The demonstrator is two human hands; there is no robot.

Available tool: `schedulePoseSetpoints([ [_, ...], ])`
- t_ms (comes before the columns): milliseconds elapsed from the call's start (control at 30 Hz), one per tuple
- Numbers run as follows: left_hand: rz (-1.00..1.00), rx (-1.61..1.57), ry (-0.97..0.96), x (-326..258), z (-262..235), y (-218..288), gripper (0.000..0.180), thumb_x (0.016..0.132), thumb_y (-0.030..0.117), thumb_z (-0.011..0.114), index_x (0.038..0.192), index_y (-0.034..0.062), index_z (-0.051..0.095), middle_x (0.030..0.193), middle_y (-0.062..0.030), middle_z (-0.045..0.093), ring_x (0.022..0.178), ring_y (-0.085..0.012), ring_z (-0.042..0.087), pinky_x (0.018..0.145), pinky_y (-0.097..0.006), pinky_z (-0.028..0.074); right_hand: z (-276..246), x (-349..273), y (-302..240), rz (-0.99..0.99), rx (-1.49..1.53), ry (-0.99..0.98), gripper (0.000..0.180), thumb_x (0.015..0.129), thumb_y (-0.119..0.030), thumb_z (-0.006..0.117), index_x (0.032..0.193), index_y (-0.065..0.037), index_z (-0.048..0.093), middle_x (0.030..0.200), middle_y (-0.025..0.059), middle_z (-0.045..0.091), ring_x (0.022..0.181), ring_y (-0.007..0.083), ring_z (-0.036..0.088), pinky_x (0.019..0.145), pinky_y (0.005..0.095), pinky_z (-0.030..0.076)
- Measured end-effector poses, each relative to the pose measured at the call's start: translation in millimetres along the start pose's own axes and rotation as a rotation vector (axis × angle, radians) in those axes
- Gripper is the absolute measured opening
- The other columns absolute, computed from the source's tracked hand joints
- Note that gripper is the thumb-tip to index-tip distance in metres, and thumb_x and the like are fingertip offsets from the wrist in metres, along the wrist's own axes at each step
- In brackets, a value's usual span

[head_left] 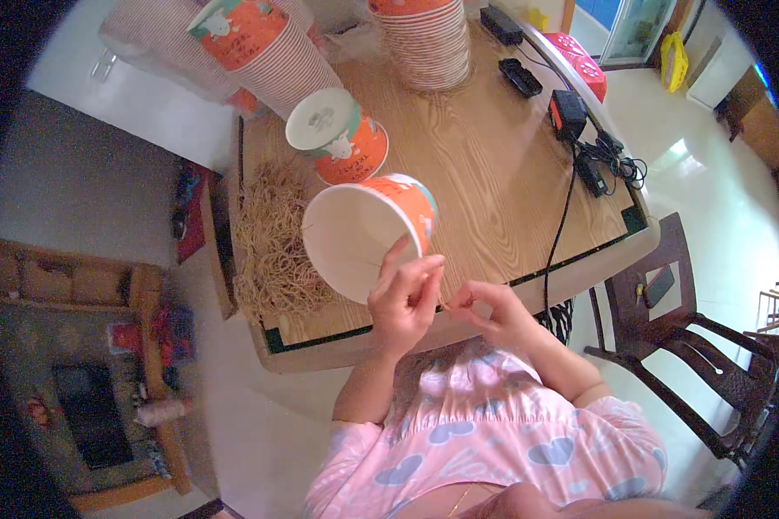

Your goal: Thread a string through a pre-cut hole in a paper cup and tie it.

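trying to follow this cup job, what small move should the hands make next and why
Probably stretch the rubber band open and bring it toward the rim of the paper cup. The left hand holds that cup tilted, mouth toward the person, while the right hand pinches what looks like a thin band between both hands. A pile of rubber bands lies on the wooden table.

We are looking down into a room of a home being used for piecework. We are seeing a wooden desk standing on a glossy tiled floor, with a dark wooden chair sitting beside it and a low wooden shelf standing against the wall. Tall stacks of orange paper cups and a heap of rubber bands are crowding the desk, and chargers are trailing cables.
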State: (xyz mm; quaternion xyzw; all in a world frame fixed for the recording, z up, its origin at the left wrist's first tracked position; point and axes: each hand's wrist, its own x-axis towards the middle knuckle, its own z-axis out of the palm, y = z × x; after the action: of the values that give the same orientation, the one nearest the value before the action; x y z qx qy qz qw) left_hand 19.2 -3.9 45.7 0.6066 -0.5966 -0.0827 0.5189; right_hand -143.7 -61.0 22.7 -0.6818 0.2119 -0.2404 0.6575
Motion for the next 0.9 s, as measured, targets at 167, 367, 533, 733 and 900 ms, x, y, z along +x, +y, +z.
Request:
schedulePoseSetpoints([
  [167, 0.084, 0.459, -0.285, 36, -15, 37, 0.032, 0.077, 0.005, 0.064, 0.108, 0.0119, 0.057, 0.062, -0.0046, 0.057, 0.056, -0.0204, 0.057, 0.095, -0.045, 0.037, 6, 1, -3, -0.195, -0.121, -0.090, 0.010, 0.079, -0.002, 0.058, 0.089, -0.002, 0.058, 0.085, 0.0107, 0.058, 0.084, 0.0243, 0.058, 0.073, 0.0316, 0.046],
  [367, 0.185, 0.677, -0.469, 42, -37, 48, 0.036, 0.074, 0.014, 0.067, 0.109, 0.0123, 0.057, 0.068, -0.0037, 0.060, 0.064, -0.0186, 0.059, 0.097, -0.047, 0.034, 5, 7, -1, -0.203, -0.140, 0.099, 0.009, 0.078, -0.003, 0.060, 0.086, -0.002, 0.057, 0.088, 0.0108, 0.057, 0.085, 0.0262, 0.057, 0.073, 0.0330, 0.046],
  [533, 0.224, 0.669, -0.450, 18, -36, 45, 0.032, 0.079, 0.013, 0.061, 0.110, 0.0063, 0.055, 0.067, -0.0032, 0.057, 0.063, -0.0175, 0.057, 0.097, -0.049, 0.033, 4, 8, 10, -0.145, -0.123, 0.181, 0.009, 0.079, -0.005, 0.062, 0.085, -0.002, 0.057, 0.086, 0.0106, 0.057, 0.079, 0.0243, 0.058, 0.070, 0.0319, 0.046],
  [733, -0.187, 0.210, -0.048, -48, -20, 14, 0.027, 0.086, 0.007, 0.056, 0.112, 0.0042, 0.053, 0.076, -0.0056, 0.061, 0.072, -0.0166, 0.062, 0.086, -0.042, 0.044, 12, 17, 29, -0.045, -0.073, 0.171, 0.009, 0.081, -0.005, 0.061, 0.085, 0.001, 0.055, 0.079, 0.0104, 0.057, 0.076, 0.0202, 0.057, 0.067, 0.0315, 0.045],
  [900, -0.427, 0.156, 0.123, -48, 3, -11, 0.014, 0.086, 0.008, 0.057, 0.090, -0.0034, 0.064, 0.072, -0.0097, 0.064, 0.065, -0.0144, 0.063, 0.058, -0.027, 0.048, 22, 31, 26, -0.097, -0.024, 0.157, 0.010, 0.082, -0.002, 0.059, 0.091, 0.002, 0.058, 0.083, 0.0079, 0.060, 0.078, 0.0140, 0.057, 0.070, 0.0264, 0.045],
])
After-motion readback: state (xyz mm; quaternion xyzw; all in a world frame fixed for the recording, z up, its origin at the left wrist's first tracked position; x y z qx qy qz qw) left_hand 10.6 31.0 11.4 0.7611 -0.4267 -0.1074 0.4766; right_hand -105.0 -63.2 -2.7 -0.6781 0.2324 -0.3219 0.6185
